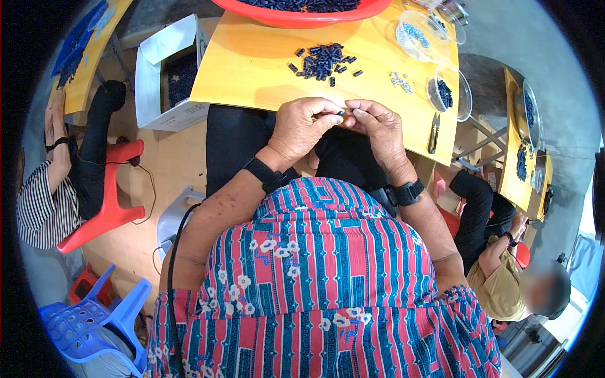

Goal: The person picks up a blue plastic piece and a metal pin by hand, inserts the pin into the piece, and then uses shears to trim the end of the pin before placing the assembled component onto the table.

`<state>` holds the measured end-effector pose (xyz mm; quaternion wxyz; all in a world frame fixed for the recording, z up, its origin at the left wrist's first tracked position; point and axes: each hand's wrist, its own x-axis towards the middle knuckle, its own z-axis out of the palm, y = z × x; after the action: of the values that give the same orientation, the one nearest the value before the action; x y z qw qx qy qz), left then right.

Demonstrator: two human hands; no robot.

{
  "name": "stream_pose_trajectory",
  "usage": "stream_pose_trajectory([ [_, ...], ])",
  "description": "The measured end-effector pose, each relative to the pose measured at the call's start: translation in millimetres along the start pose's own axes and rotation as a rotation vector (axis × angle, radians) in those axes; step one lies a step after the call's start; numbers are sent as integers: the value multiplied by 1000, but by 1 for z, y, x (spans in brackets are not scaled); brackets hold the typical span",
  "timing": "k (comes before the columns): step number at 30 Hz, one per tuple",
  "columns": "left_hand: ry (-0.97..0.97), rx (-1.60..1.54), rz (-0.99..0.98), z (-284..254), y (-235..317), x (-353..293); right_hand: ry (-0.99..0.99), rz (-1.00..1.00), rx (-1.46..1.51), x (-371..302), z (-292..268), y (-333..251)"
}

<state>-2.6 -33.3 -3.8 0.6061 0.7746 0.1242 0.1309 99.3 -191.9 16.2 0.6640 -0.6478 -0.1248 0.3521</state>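
My left hand (301, 129) and my right hand (378, 129) meet at the near edge of a yellow table (252, 69). Between their fingertips they pinch a small dark blue part (341, 114); my right fingertips seem to add a tiny pale piece to it. A loose pile of the same small dark blue parts (321, 61) lies on the table just beyond my hands. A few tiny silvery pieces (399, 80) lie to the right of the pile.
A red basin (296, 17) of blue parts stands at the far edge. Clear bowls (449, 94) and dark snips (433, 132) are at the right. A white box (167, 72) sits on the floor left. Other people sit left and right; a blue stool (94, 321) is at lower left.
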Motion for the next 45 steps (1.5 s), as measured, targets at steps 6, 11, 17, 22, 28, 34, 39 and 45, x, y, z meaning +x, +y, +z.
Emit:
stream_pose_trajectory([
  [6,-1,29,-8,1,-4,0,17,-44,-78,1,-1,2],
  [11,-6,21,-15,1,-6,0,33,-31,-1,0,3,-2],
  [17,-2,32,2,2,-5,0,-1,-51,-37,2,-4,2],
  [22,11,49,17,2,-3,0,27,-80,-73,2,-3,1],
  [28,7,82,27,0,0,0,14,-168,-197,2,-2,0],
  [34,3,33,6,2,-5,0,52,-78,-85,1,2,1],
  [39,34,63,25,3,-2,-1,67,-115,-32,4,2,7],
  [45,35,81,52,3,-4,2,82,-94,-18,7,9,6],
])
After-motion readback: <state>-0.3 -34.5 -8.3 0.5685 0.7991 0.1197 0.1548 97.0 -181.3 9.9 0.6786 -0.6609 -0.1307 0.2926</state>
